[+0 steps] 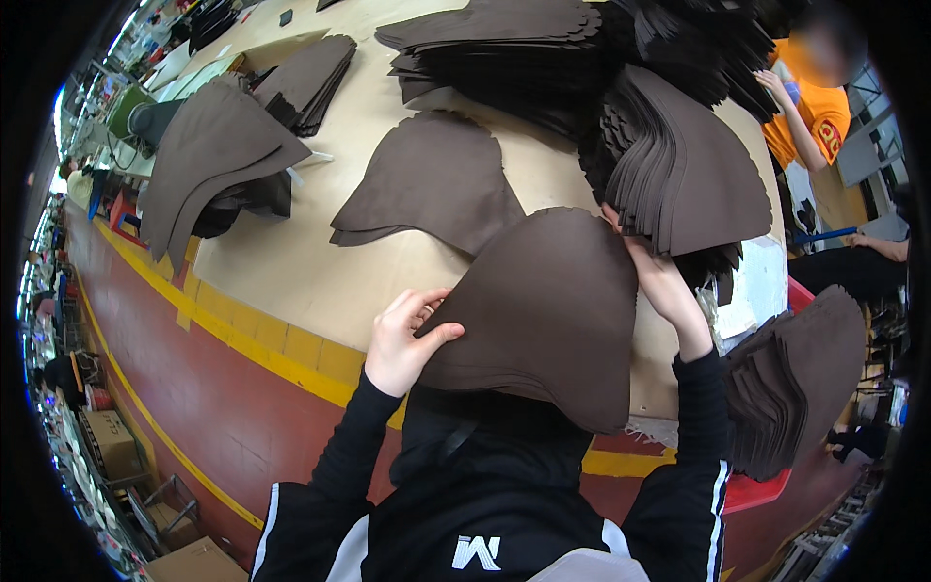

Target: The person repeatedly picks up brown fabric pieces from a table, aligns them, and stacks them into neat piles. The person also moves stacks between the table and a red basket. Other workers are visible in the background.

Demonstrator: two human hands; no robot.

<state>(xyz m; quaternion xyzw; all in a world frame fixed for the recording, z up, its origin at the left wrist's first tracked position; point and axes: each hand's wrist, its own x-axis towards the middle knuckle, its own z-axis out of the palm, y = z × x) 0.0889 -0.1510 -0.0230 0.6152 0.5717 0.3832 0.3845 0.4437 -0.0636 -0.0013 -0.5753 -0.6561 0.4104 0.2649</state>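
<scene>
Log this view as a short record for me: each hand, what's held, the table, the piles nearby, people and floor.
Left hand: the left hand pinches the left edge of the held brown pieces
Right hand: the right hand is at their upper right edge; fingertips partly hidden, grip unclear
Held pieces: layered, curved outline
Table: pale tabletop
Nearest on table: loose brown pieces, just beyond
Right pile: fanned brown stack
People: someone in an orange shirt, upper right
Floor: red floor with yellow lines
</scene>
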